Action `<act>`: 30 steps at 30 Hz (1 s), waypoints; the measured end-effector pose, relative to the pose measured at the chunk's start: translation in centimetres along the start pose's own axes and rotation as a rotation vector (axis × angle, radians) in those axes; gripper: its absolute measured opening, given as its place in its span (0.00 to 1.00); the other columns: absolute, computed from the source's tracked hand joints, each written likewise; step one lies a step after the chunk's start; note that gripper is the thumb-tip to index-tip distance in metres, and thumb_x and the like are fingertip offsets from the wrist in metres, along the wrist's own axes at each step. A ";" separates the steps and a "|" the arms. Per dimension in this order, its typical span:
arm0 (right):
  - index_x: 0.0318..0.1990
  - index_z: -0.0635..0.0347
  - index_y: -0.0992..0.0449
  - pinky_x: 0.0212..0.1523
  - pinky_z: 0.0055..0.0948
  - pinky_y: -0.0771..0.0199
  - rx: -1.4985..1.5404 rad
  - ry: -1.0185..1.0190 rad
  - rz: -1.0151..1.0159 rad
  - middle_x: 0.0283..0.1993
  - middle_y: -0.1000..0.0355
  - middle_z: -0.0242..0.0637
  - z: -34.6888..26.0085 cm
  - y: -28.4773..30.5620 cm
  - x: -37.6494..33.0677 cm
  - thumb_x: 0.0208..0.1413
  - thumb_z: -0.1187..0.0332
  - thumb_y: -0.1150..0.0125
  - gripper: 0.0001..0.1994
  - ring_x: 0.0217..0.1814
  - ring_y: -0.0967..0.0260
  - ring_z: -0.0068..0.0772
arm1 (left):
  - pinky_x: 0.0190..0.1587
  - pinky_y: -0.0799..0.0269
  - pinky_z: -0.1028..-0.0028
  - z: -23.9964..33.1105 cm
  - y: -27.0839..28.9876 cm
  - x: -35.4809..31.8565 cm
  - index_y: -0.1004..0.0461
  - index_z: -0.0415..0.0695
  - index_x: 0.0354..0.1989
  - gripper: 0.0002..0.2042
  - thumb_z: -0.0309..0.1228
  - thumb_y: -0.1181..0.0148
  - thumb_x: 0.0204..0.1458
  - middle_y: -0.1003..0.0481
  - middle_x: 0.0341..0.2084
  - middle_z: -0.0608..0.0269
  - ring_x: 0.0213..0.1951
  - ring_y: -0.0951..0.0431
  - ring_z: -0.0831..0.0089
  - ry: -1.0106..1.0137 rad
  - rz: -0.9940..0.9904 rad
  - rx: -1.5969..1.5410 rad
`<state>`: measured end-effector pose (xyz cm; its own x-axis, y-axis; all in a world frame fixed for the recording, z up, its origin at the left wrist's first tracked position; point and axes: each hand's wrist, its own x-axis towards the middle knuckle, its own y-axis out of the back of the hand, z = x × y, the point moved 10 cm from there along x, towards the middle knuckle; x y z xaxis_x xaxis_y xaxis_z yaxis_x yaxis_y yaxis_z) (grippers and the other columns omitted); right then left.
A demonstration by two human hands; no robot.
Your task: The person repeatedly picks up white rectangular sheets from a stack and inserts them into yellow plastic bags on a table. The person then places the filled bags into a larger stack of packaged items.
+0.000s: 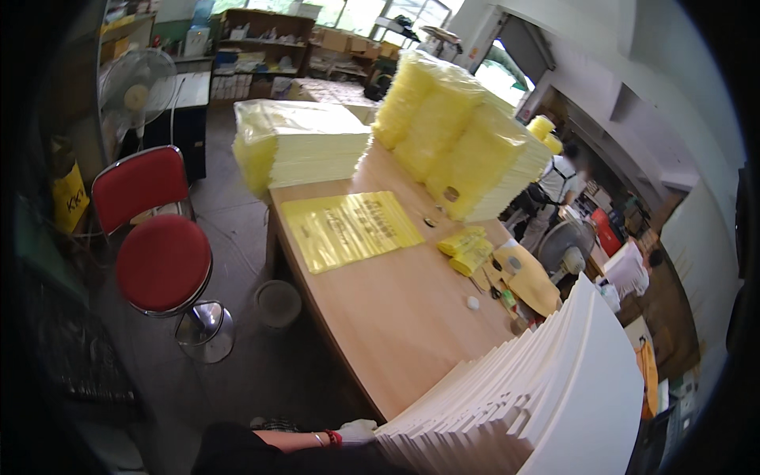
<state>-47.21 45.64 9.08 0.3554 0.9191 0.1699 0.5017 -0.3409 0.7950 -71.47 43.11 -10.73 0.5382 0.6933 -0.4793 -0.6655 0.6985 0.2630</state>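
At one table (372, 309), the left hand (357, 431) touches one white stack (518, 388), grip unclear.

Noted red swivel stool (164, 261) on grey floor (190, 396); saw wooden bookcase (273, 39) near bright windows (360, 16), white wall (681, 55) at right.

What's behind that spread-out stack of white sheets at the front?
Past the white sheets, the wooden tabletop, a flat tan piece and an electric fan show. Whatever lies directly behind is covered, so I can't tell.
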 end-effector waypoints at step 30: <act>0.51 0.55 0.32 0.47 0.30 0.37 -0.108 0.218 -0.084 0.47 0.33 0.38 -22.5 -21.0 11.4 0.56 0.53 0.54 0.21 0.47 0.36 0.35 | 0.53 0.42 0.54 -12.2 41.0 -15.3 0.32 0.42 0.48 0.22 0.37 0.44 0.42 0.34 0.50 0.51 0.50 0.35 0.52 0.004 0.843 0.492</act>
<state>-71.48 67.79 7.42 0.1315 0.9682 0.2129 0.4308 -0.2493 0.8673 -113.28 59.02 -2.84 -0.0181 0.9995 0.0240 -0.5409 -0.0300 0.8406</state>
